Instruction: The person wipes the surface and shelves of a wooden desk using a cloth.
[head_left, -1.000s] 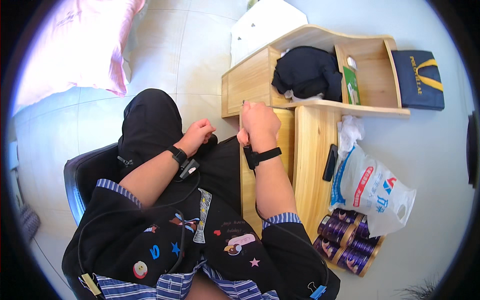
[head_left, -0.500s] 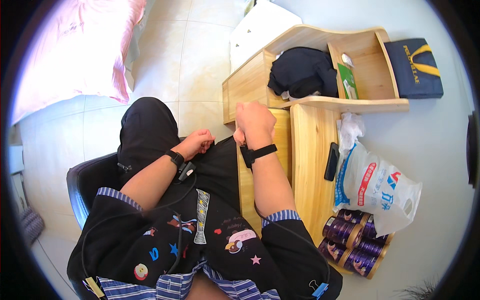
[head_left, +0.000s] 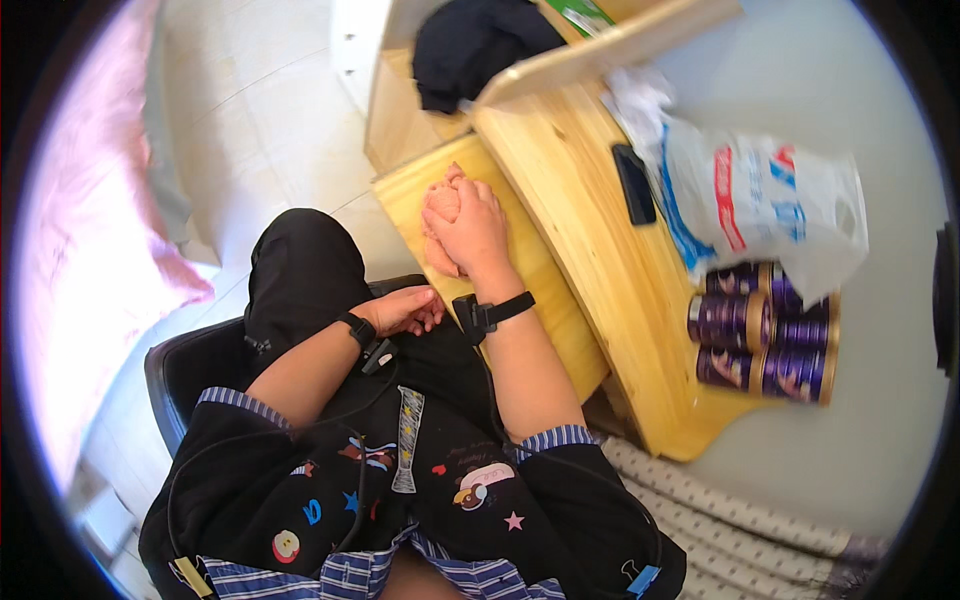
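Observation:
I sit in a black chair [head_left: 195, 365] at a pale wooden desk [head_left: 590, 220]. My right hand [head_left: 475, 228], with a black band on the wrist, lies on the lower pull-out wooden board [head_left: 540, 290]. Its fingers are closed over a soft pinkish lump [head_left: 438, 203]; what the lump is I cannot tell. My left hand [head_left: 405, 308], also with a black wristband, rests on my black-trousered thigh with its fingers loosely curled and holds nothing.
A black phone [head_left: 634, 185] lies on the desk top beside a white plastic bag [head_left: 760, 200]. Several purple cans [head_left: 760, 335] stand at the desk's right edge. Dark clothing [head_left: 470, 50] fills a wooden shelf at the top. Pink bedding [head_left: 80, 250] is at the left.
The view has tilted and closed in on the desk. My right hand has come down from the board's edge onto the pinkish lump. My left hand has stayed on my thigh.

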